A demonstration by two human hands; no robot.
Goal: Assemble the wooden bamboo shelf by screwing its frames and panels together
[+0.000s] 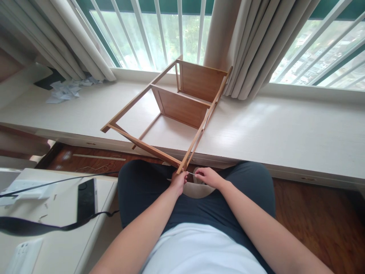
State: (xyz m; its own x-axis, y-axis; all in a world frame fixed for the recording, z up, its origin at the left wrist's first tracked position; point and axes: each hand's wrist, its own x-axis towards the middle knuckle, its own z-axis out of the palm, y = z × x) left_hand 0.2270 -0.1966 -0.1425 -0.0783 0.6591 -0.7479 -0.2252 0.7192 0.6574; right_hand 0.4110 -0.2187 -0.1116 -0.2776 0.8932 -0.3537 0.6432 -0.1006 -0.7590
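A wooden shelf frame [182, 110] lies tilted on the pale window ledge [285, 129], its near corner over the person's lap. The left hand [179, 182] grips that corner; the right hand [208, 176] pinches a thin metal tool [191, 174] there. Curtains [256, 42] hang behind; the floor [319, 220] is dark wood.

The wooden shelf frame [176, 102] lies tilted across the white bench [285, 129], its near corner jutting over the edge to the lap. Bench surface right of it lies open up to the curtains [256, 45]. Left, crumpled paper [67, 89] sits far back; open bays between the frame's rails allow passage.
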